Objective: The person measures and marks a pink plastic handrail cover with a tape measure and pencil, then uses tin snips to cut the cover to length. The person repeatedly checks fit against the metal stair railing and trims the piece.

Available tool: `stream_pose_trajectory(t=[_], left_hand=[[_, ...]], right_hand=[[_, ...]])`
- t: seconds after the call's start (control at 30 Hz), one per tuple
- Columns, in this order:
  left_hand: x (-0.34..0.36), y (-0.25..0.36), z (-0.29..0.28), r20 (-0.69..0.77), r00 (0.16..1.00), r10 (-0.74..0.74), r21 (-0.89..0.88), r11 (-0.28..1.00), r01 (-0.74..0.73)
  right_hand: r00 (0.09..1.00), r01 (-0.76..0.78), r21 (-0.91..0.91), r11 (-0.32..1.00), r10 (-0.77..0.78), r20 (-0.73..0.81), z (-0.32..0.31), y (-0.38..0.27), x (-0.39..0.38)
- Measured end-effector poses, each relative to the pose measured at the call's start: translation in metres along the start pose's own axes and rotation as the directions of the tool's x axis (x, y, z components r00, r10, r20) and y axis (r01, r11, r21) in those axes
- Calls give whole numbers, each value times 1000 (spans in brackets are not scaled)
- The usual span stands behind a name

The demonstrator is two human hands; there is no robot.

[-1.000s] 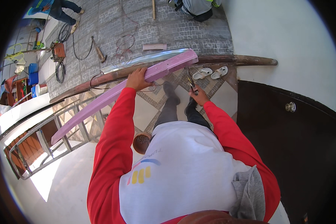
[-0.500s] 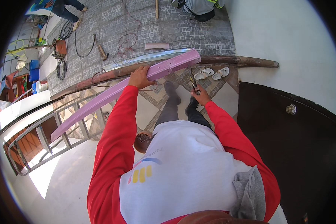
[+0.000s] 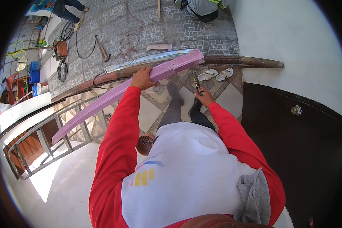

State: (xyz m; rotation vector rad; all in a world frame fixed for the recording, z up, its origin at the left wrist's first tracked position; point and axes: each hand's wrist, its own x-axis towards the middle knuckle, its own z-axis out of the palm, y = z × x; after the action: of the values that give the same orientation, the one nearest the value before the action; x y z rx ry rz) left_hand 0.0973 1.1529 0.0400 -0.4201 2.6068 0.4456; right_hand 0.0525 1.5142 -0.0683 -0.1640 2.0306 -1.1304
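Note:
A long pink beam runs slantwise in front of me, from the ladder at lower left up to the middle. Its far right end lies over a dark wooden pole. My left hand grips the beam past its middle, fingers over the top and thumb along the near side. My right hand is closed around dark hand pliers, jaws pointing away from me toward the underside of the beam's right end. Whether the jaws touch the beam cannot be made out.
A metal ladder lies at left beside a brown pot of nails. The wooden pole crosses ahead; white sandals lie near it. Beyond are a hammer, cables and two people. A dark door stands right.

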Motion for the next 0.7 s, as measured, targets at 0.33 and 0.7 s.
stream_pose_trajectory(t=[0.33, 0.7], left_hand=[[0, -1, 1, -7, 1000, 19, 16, 1000, -19], [1, -2, 2, 6, 1000, 2, -3, 1000, -2]], right_hand=[[1000, -14, -20, 1000, 14, -7, 5, 18, 9], [997, 71, -26, 997, -72, -20, 12, 39, 18]])
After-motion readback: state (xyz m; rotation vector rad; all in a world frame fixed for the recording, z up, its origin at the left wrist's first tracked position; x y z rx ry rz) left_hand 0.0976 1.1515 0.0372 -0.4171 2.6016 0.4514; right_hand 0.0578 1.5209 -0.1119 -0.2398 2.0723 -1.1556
